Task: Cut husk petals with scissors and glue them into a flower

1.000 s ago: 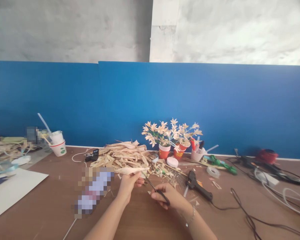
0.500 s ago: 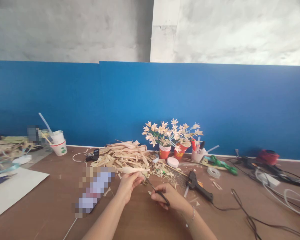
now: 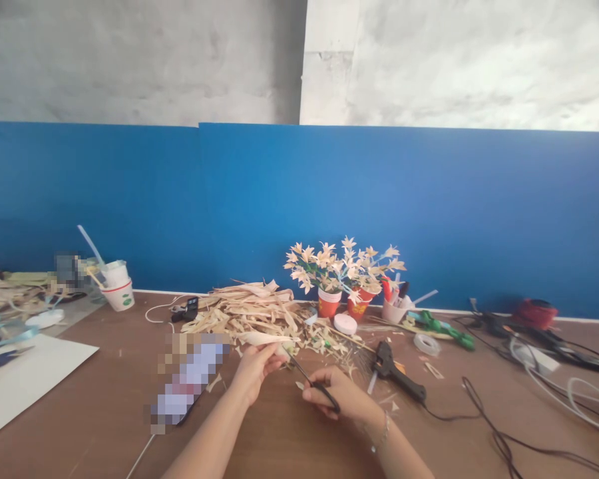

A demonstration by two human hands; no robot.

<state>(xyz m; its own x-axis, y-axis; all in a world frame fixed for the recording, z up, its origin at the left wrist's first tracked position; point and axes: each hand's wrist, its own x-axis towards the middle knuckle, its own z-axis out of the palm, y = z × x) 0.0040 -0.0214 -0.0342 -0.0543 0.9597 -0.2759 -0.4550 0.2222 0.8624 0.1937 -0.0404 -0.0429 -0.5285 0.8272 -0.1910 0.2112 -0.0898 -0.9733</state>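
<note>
Between the thumb and fingers of my left hand [image 3: 259,370] is a pale, dry husk strip [image 3: 265,340], its pointed end toward the right. My right hand [image 3: 337,391] grips a pair of scissors [image 3: 324,394] by the dark handles. Their blades reach up and left toward the fingers of my left hand, close to the husk; I cannot tell whether they touch it. Behind both hands lies a heap of dry husks [image 3: 249,309], with small cut scraps [image 3: 327,339] to its right.
Two red paper cups [image 3: 329,304] hold husk flowers [image 3: 324,263] before a blue partition [image 3: 249,199]. A black glue gun [image 3: 397,374] with its cord lies right of my right hand. Left are a blurred-out phone-like object [image 3: 192,379], a white cup [image 3: 118,296] and white board [image 3: 34,379].
Hardly anything differs. The scissors and my right hand have shifted very slightly, while my left hand keeps its hold on the husk strip.
</note>
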